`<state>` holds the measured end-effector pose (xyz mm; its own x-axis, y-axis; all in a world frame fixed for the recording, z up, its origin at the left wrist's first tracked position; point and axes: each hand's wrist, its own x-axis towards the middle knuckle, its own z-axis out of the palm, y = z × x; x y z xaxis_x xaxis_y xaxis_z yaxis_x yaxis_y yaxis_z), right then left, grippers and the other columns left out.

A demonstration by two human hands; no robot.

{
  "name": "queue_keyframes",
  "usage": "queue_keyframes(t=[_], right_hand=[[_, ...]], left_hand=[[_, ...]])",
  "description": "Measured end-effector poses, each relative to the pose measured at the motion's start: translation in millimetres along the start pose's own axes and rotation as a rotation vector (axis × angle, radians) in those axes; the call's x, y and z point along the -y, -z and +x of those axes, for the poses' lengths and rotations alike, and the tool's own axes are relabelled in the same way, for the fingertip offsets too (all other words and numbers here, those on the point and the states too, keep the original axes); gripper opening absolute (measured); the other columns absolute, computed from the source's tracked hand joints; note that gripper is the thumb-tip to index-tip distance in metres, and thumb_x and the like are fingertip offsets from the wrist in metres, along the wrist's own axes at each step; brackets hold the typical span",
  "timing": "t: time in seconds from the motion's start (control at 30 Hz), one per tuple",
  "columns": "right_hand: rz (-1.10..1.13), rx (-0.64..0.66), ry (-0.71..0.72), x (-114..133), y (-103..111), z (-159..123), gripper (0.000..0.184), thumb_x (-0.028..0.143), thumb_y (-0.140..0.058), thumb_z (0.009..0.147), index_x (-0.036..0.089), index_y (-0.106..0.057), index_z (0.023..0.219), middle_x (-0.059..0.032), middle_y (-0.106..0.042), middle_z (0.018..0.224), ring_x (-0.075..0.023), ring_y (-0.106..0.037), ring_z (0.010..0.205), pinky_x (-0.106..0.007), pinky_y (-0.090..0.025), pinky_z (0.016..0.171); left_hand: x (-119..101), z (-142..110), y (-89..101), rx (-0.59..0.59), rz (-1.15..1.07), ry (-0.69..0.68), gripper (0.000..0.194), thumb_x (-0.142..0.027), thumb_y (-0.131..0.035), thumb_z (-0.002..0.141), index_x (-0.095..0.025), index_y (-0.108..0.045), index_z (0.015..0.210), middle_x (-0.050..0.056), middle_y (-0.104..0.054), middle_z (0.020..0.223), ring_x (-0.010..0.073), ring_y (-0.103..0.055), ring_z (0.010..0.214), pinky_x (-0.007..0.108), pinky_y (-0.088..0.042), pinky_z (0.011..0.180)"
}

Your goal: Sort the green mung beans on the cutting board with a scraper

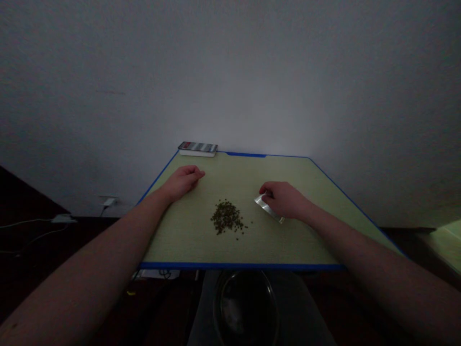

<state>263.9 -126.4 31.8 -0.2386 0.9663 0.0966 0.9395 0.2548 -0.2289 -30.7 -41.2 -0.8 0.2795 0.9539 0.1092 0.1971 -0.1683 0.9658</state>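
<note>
Admittedly, the loose heap of small dark grains (226, 216) could be scattered if it is brushed by the right hand (284, 199), whose fingers are clamped on a foil sachet (265, 208) near it; the left hand (183, 182) is laid empty on the blue-edged green table (237, 265). No writing can be read.

Blue-edged table (180, 240), dark granule heap (226, 216)
</note>
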Motion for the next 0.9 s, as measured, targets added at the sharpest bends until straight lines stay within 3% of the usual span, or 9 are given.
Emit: queue_keyframes(t=[0.17, 0.27, 0.43, 0.57, 0.9], right_hand=[[-0.058, -0.027, -0.087, -18, 3, 7, 0.022, 0.017, -0.05, 0.075, 0.014, -0.065, 0.089, -0.0106, -0.067, 0.084, -0.0201, -0.059, 0.074, -0.028, -0.039, 0.062], [-0.053, 0.012, -0.077, -22, 8, 1, 0.021, 0.017, -0.05, 0.075, 0.016, -0.065, 0.09, -0.0081, -0.067, 0.083, -0.018, -0.059, 0.072, -0.026, -0.039, 0.061], [0.129, 0.18, 0.123, 8, 2, -15, 0.02, 0.021, -0.05, 0.077, 0.019, -0.063, 0.093, -0.0025, -0.066, 0.076, -0.0135, -0.056, 0.064, -0.024, -0.039, 0.058], [0.154, 0.168, 0.207, 30, -2, -14, 0.02, 0.019, -0.05, 0.078, 0.018, -0.063, 0.093, -0.0032, -0.066, 0.077, -0.013, -0.055, 0.064, -0.024, -0.038, 0.059], [0.165, 0.22, 0.288, 36, 0, -12, 0.02, 0.017, -0.049, 0.077, 0.018, -0.064, 0.09, -0.0023, -0.065, 0.074, -0.0116, -0.052, 0.059, -0.023, -0.036, 0.057]], left_hand=[[-1, 0, -0.5, 0.0, -0.004, 0.002, 0.03, -0.038, -0.059, 0.069, -0.018, -0.041, 0.057, -0.006, -0.036, 0.042, 0.0047, -0.029, 0.037, 0.021, -0.019, 0.038], [1, 1, -0.2, -0.012, -0.006, 0.0, 0.029, -0.037, -0.06, 0.069, -0.018, -0.042, 0.057, -0.006, -0.037, 0.042, 0.0047, -0.03, 0.036, 0.021, -0.019, 0.038], [2, 1, 0.0, 0.01, -0.014, 0.001, 0.029, -0.04, -0.059, 0.07, -0.018, -0.043, 0.059, -0.007, -0.035, 0.042, 0.0049, -0.029, 0.036, 0.022, -0.017, 0.037], [2, 1, -0.2, 0.013, -0.024, -0.008, 0.031, -0.04, -0.059, 0.07, -0.018, -0.042, 0.058, -0.007, -0.035, 0.042, 0.0046, -0.029, 0.037, 0.022, -0.018, 0.038], [2, 2, -0.4, 0.009, -0.033, -0.004, 0.029, -0.038, -0.059, 0.07, -0.018, -0.042, 0.058, -0.007, -0.035, 0.043, 0.0048, -0.029, 0.036, 0.022, -0.019, 0.038]])
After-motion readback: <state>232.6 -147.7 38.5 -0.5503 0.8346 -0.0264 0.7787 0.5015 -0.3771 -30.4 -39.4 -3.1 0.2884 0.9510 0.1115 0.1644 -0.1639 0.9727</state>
